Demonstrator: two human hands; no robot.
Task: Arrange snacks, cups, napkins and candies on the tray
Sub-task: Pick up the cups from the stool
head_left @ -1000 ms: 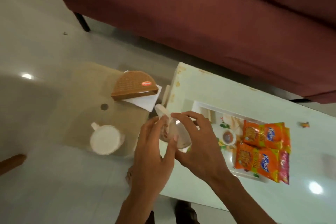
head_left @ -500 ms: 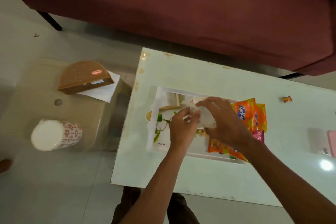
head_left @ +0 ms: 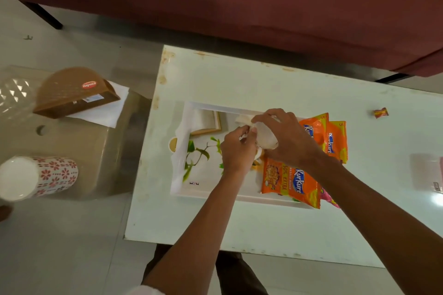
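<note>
A white tray with a leaf print lies on the white table. Over its middle my right hand grips a white paper cup from above, lying on its side. My left hand pinches the cup's rim at its left end. Several orange snack packets lie on the tray's right half. A small wrapped candy sits on the table to the far right. On a glass side table at the left lies a stack of patterned cups and a brown napkin holder on white napkins.
A dark red sofa runs along the far side of the table. The glass side table stands left of the white table, with a gap of floor beyond. A pink object shows at the right edge.
Both hands carried the cup from the table's left end to above the tray's middle. The view shifted right, so the side table now sits at the far left.
</note>
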